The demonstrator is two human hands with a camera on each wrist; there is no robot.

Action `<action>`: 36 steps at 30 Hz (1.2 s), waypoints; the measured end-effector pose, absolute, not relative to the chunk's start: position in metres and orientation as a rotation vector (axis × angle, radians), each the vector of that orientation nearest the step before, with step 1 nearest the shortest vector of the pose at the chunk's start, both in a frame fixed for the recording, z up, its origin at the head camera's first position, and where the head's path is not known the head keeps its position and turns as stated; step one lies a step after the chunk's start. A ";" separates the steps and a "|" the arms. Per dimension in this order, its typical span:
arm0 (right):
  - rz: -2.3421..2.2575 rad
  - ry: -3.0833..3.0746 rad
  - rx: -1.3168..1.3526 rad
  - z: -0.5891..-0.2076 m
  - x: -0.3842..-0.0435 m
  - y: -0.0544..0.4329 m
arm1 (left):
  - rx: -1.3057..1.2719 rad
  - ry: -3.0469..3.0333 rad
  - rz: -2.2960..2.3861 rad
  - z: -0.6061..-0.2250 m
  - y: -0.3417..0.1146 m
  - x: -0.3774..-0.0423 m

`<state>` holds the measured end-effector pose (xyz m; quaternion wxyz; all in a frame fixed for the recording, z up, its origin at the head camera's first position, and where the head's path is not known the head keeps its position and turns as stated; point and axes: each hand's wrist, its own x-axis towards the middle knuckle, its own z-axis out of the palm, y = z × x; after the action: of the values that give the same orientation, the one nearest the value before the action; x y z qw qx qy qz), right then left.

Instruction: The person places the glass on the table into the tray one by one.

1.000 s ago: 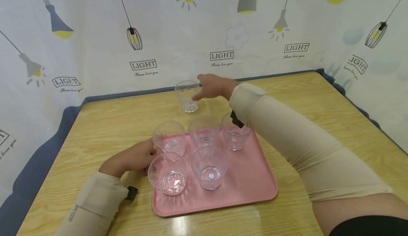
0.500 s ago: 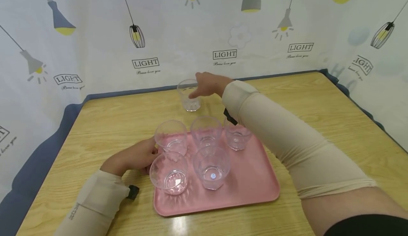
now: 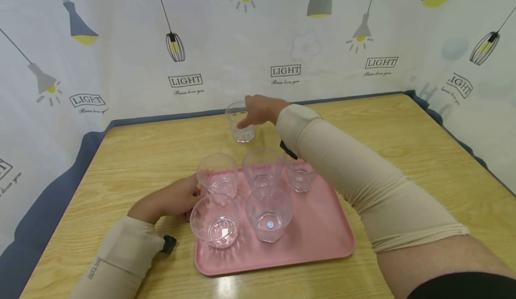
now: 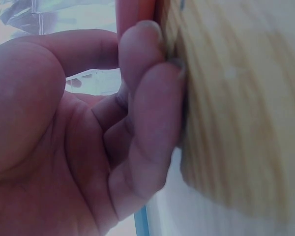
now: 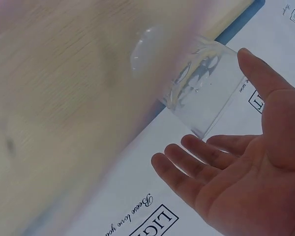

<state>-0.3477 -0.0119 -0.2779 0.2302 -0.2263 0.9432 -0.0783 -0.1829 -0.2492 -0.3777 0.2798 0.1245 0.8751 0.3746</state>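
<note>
A clear cup [image 3: 234, 119] stands upright on the table behind the tray. My right hand [image 3: 260, 109] is at the cup's right side, overlapping it in the head view. In the right wrist view its fingers are spread and relaxed, with the thumb by one side of the cup [image 5: 206, 83] and the fingertips by the other. My left hand [image 3: 175, 198] grips the left edge of a pink tray [image 3: 314, 231]. The left wrist view shows thumb and bent fingers meeting at the tray's edge [image 4: 132, 12].
Several clear cups stand upright on the tray, among them a front left cup [image 3: 213, 223] and a front right cup [image 3: 269, 218]. The right sleeve [image 3: 350, 169] passes over the back right cup [image 3: 300, 178]. A lamp-print curtain [image 3: 225, 43] borders the wooden table [image 3: 133, 155].
My right hand has moved slightly left, further over the standing cup. The left hand and the tray have kept their places; the head view has shifted a little.
</note>
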 end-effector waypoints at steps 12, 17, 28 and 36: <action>-0.166 2.649 -0.710 -0.280 -0.343 -0.010 | 0.336 2.348 0.990 -0.376 -0.248 -0.182; -0.176 2.651 -0.733 -0.278 -0.342 -0.009 | 0.348 2.354 0.991 -0.376 -0.247 -0.182; -0.195 2.638 -0.708 -0.276 -0.339 -0.009 | 0.332 2.356 0.973 -0.374 -0.247 -0.182; -0.190 2.611 -0.696 -0.272 -0.335 -0.008 | 0.315 2.362 0.968 -0.374 -0.246 -0.181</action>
<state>-0.3349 -0.0081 -0.2716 0.2146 -0.2509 0.9414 -0.0686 -0.1806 -0.2459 -0.3744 0.2809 0.1176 0.8813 0.3612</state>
